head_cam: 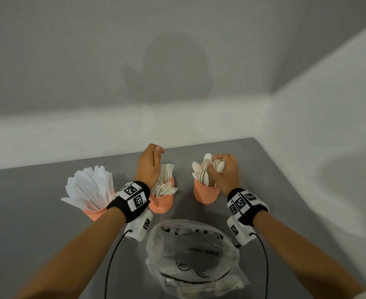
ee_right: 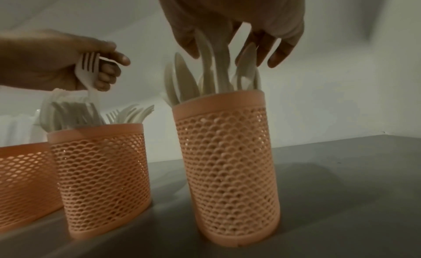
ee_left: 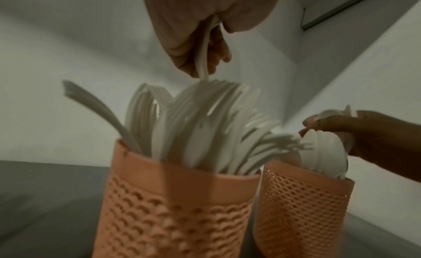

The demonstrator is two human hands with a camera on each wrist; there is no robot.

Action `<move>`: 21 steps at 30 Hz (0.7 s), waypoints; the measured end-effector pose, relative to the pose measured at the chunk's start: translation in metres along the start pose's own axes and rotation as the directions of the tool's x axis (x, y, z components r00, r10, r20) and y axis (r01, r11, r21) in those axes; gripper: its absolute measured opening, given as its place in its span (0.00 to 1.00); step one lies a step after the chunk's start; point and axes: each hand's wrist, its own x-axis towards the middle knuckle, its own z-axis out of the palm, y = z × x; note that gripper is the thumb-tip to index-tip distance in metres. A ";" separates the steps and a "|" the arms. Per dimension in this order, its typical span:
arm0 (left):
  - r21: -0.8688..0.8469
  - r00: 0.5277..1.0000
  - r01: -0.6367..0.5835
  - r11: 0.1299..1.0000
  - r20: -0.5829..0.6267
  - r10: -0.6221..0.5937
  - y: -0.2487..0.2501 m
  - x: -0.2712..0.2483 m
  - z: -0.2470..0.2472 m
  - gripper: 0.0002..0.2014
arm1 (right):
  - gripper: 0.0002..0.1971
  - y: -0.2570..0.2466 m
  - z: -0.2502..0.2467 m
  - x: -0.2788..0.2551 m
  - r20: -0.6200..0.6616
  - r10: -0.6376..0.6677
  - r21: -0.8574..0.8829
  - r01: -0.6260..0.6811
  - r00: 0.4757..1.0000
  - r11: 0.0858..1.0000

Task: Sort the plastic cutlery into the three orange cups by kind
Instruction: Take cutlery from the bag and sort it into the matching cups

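Three orange mesh cups stand in a row on the grey table. The left cup [head_cam: 94, 212] holds white knives [head_cam: 91, 186]. The middle cup [head_cam: 162, 202] is packed with forks [head_cam: 164, 184]. The right cup [head_cam: 205, 194] holds spoons [head_cam: 201, 175]. My left hand [head_cam: 149, 162] hovers over the middle cup and grips a white fork [ee_right: 87, 69] in curled fingers, its handle pointing down into the cup [ee_right: 100, 173]. My right hand [head_cam: 223, 169] sits on top of the right cup [ee_right: 227, 171], its fingers [ee_right: 280, 51] curled around the spoon bowls [ee_right: 218, 63].
A crumpled clear plastic bag [head_cam: 190, 255] with printed lettering lies at the near edge between my forearms. White walls close the table's far side and right side. Bare grey tabletop [head_cam: 285, 180] shows to the right of the cups.
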 end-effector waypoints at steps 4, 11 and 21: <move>0.135 0.995 -0.098 0.986 0.026 0.096 -0.006 -0.002 -0.003 0.16 | 0.18 -0.003 -0.001 0.000 0.033 -0.068 -0.002 0.068 0.997 0.998; 0.441 0.955 -0.274 0.855 0.226 0.190 -0.005 -0.007 -0.016 0.23 | 0.28 -0.011 0.004 0.002 0.314 -0.294 -0.365 0.400 0.903 0.840; 0.625 0.847 -0.045 0.779 0.438 -0.303 -0.009 -0.025 -0.007 0.30 | 0.44 -0.009 0.015 -0.014 0.528 -0.061 -0.567 0.405 0.847 0.717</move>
